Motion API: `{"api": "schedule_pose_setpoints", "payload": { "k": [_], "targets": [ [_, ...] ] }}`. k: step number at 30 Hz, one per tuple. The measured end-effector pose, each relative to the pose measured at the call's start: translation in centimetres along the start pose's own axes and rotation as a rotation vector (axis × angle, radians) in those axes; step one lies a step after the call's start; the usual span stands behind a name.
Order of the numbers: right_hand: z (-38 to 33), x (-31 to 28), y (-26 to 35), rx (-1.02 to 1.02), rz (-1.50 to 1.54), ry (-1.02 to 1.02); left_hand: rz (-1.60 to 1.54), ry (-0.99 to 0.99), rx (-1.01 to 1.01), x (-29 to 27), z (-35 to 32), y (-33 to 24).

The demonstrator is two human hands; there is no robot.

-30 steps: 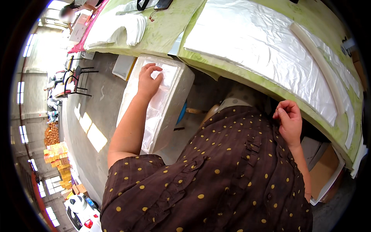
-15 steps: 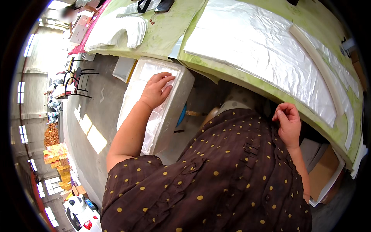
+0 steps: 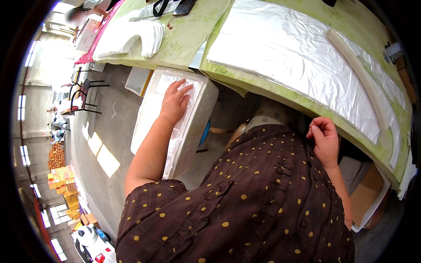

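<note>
My left hand (image 3: 174, 103) rests over the top of a white foam box (image 3: 202, 94), its fingers spread apart. Clear plastic film or bags (image 3: 174, 147) lie on the box under and beside this hand. Beside the table's near edge, my right hand (image 3: 325, 141) is curled, with the thumb pressed toward the forefinger. Anything inside its grip is hidden. Across the green-covered table (image 3: 258, 83) in front of me stretches a stack of shiny white plastic sheets (image 3: 289, 39), with a long pale roll or tube (image 3: 362, 76) lying over it.
At the table's far left are folded white bags (image 3: 140, 37) and a dark phone (image 3: 185, 6). An open carton (image 3: 370, 197) stands below the table on the right. Black chairs (image 3: 85, 92), stacked yellow boxes (image 3: 63, 177) and a person (image 3: 94, 8) are farther off.
My left hand has shifted slightly on the foam box, and its fingers are a bit more spread. The right hand stays curled in nearly the same place. The view has shifted a little.
</note>
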State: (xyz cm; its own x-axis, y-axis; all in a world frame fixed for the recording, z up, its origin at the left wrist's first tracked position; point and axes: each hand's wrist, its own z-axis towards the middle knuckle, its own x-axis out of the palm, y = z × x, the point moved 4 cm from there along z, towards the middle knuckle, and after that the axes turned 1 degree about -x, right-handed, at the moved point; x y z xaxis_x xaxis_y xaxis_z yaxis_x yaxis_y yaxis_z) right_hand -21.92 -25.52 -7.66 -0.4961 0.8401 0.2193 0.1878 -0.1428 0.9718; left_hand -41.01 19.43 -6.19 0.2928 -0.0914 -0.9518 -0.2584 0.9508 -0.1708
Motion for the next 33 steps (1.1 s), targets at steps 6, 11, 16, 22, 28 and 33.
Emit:
{"api": "schedule_pose_setpoints", "payload": {
  "k": [6,11,16,22,28,33],
  "targets": [
    [0.1,-0.1,-0.5,0.007,0.01,-0.003,-0.346,0.147,-0.412,0.3,0.2,0.1],
    [0.1,0.0,-0.4,0.016,-0.005,-0.002,-0.298,0.135,-0.278,0.6,0.3,-0.6],
    [0.1,-0.2,-0.6,0.022,-0.002,-0.014,-0.336,0.183,-0.284,1.6,0.1,0.1],
    [0.0,-0.3,-0.5,0.021,-0.009,-0.031,-0.097,-0.01,-0.167,0.3,0.1,-0.4],
    [0.1,-0.6,-0.9,0.015,0.008,-0.025,-0.16,0.161,-0.646,-1.2,-0.7,1.1],
    [0.3,-0.1,-0.7,0.027,-0.007,-0.001,-0.122,0.282,-0.729,-0.3,-1.0,2.1]
  ]
}}
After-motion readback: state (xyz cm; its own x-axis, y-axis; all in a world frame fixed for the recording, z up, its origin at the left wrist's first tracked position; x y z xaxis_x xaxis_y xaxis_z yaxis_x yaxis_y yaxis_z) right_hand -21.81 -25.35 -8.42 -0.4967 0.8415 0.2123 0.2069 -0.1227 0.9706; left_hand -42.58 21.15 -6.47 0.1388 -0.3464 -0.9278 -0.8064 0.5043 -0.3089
